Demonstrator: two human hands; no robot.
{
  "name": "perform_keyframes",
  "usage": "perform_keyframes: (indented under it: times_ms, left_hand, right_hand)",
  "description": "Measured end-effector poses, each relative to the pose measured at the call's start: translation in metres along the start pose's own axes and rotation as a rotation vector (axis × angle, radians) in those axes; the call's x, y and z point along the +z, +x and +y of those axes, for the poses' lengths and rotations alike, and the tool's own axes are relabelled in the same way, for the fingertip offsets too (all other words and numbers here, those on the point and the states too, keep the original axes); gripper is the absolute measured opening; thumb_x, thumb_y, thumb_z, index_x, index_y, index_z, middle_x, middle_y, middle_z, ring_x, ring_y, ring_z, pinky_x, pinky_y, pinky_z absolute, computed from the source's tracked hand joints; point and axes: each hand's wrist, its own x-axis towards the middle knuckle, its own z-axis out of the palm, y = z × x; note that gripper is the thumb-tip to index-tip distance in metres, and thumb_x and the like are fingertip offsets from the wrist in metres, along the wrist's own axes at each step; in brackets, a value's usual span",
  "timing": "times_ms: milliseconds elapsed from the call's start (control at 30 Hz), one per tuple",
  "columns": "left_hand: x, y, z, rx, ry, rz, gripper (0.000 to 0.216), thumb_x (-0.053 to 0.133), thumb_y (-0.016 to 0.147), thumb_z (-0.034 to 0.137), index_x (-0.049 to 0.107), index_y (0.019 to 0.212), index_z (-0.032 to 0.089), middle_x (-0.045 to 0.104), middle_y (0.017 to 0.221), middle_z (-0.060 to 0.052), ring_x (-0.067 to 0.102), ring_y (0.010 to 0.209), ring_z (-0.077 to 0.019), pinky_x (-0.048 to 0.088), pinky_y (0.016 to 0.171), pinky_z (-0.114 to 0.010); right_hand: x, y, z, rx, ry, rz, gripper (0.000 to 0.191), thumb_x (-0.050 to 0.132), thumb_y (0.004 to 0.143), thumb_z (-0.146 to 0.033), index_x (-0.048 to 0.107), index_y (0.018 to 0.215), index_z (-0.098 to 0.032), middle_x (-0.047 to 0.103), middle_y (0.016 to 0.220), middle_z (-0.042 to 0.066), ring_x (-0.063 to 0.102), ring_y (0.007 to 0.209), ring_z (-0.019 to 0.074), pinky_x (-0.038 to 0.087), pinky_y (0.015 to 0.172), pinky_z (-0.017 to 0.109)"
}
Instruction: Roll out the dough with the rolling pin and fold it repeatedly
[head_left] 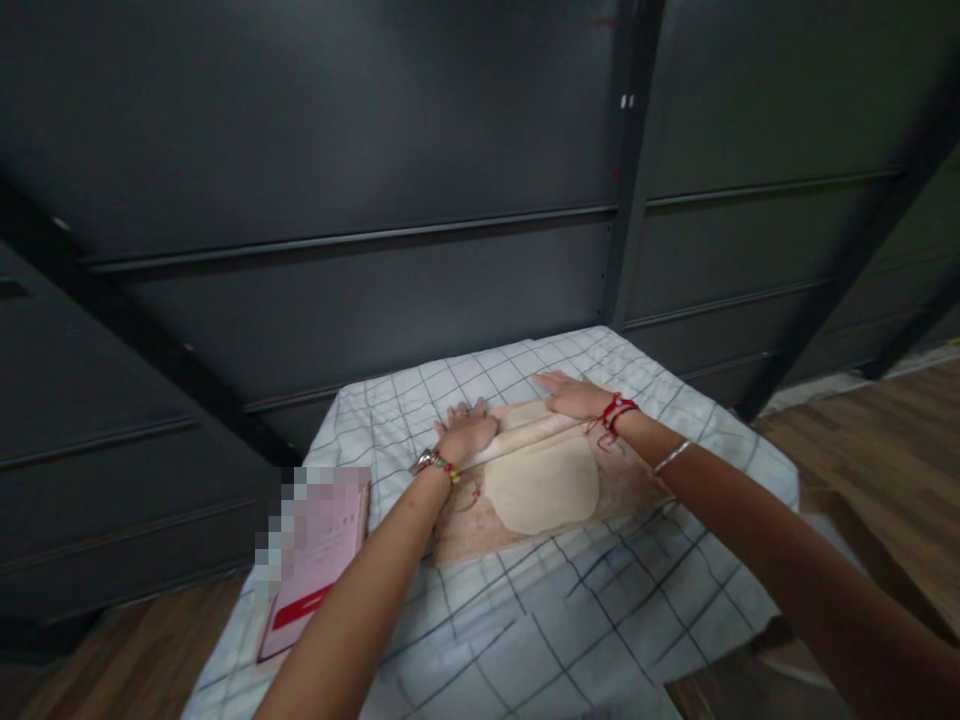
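Observation:
A flat round sheet of pale dough (541, 489) lies on a wooden board (465, 535) on a table covered with a white checked cloth (540, 630). A pale wooden rolling pin (525, 432) lies across the far edge of the dough. My left hand (466, 432) presses flat on the pin's left end, fingers stretched out. My right hand (574, 395) lies flat on its right end, fingers extended. A bracelet of beads is on my left wrist; a red thread and a thin bangle are on my right arm.
A pink and red booklet (319, 570), partly blurred, lies on the cloth at the left of the board. Dark grey metal panels (375, 200) rise right behind the table. Wooden floor (885, 450) shows at the right and lower left.

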Motion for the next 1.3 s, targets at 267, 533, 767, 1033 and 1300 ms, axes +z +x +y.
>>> perform_keyframes:
  times_ms: [267,533,767,1033,1300]
  left_hand:
    - [-0.003,-0.006,0.004,-0.032,-0.025,-0.014,0.064,0.030,0.087,0.039,0.027,0.146,0.017,0.021,0.152,-0.016,0.013,0.140,-0.0345,0.013,0.109,-0.056]
    - [-0.002,-0.004,0.000,0.040,-0.020,-0.024,0.063,0.036,0.084,0.049,0.035,0.141,0.022,0.028,0.150,-0.014,0.018,0.139,-0.0360,0.017,0.107,-0.056]
    - [-0.007,-0.009,0.003,0.028,-0.030,-0.034,0.067,0.039,0.083,0.056,0.036,0.140,0.022,0.030,0.148,-0.016,0.021,0.138,-0.0361,0.019,0.106,-0.056]
    - [-0.007,-0.009,0.004,0.004,-0.030,-0.041,0.072,0.037,0.083,0.060,0.031,0.143,0.021,0.027,0.150,-0.016,0.017,0.139,-0.0354,0.018,0.107,-0.055]
    - [-0.011,-0.012,0.006,0.007,-0.044,-0.045,0.069,0.036,0.084,0.058,0.034,0.142,0.020,0.028,0.149,-0.017,0.017,0.139,-0.0350,0.017,0.107,-0.056]
  right_hand:
    - [-0.006,-0.002,0.001,-0.007,0.042,-0.170,0.066,0.038,0.086,-0.032,0.021,0.149,-0.018,0.021,0.153,0.004,0.016,0.140,0.0278,0.018,0.111,0.048]
    - [-0.008,-0.003,-0.001,-0.053,0.044,-0.167,0.060,0.039,0.088,-0.032,0.033,0.144,-0.012,0.033,0.149,0.005,0.029,0.136,0.0236,0.021,0.109,0.034]
    - [-0.009,-0.003,-0.002,-0.055,0.046,-0.174,0.058,0.039,0.089,-0.033,0.036,0.143,-0.011,0.036,0.147,0.007,0.033,0.134,0.0241,0.022,0.109,0.035]
    - [-0.010,-0.003,-0.001,-0.043,0.054,-0.180,0.058,0.039,0.090,-0.037,0.036,0.143,-0.012,0.037,0.146,0.008,0.037,0.131,0.0251,0.024,0.108,0.037]
    - [-0.007,-0.002,0.002,-0.049,0.069,-0.178,0.057,0.038,0.091,-0.037,0.036,0.143,-0.014,0.033,0.148,0.007,0.035,0.132,0.0255,0.020,0.109,0.037]
